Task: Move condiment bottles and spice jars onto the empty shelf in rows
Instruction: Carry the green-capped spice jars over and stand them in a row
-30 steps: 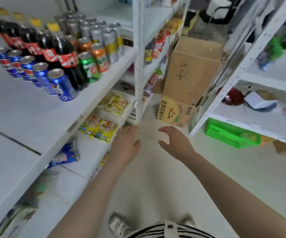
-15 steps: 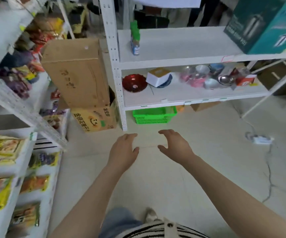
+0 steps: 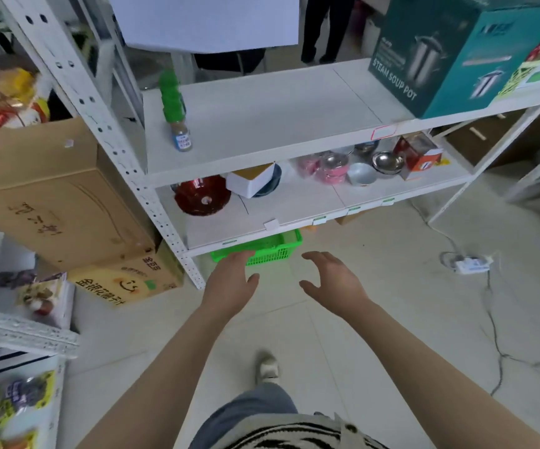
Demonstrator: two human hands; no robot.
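**userA:** Closer now than half a second back: the white shelf unit (image 3: 262, 124) fills more of the view, and the hands sit lower against it. Both arms are out in front, same as before.

**userB:** yep. left hand (image 3: 229, 283) has relaxed, spread fingers and holds nothing, with its fingertips over the green basket (image 3: 281, 246) that pokes out under the unit's bottom board. right hand (image 3: 336, 281) is loosely open too, also empty, just right of the basket over bare floor.

**userA:** Where's the spice stuff?

**userB:** a row of green-capped spice jars (image 3: 177, 118) runs front to back along the left edge of the unit's upper board, right by the perforated post (image 3: 100, 124). the nearest jar stands upright close to the front lip.

**userA:** Room?

**userB:** loads. that board is bare from the jars across to the teal soup pot box (image 3: 440, 59) at its right end. bowls (image 3: 359, 166) on the board below. cardboard boxes (image 3: 54, 196) crowd the post's left side, and a power strip (image 3: 469, 264) with its cord lies on the floor to the right.
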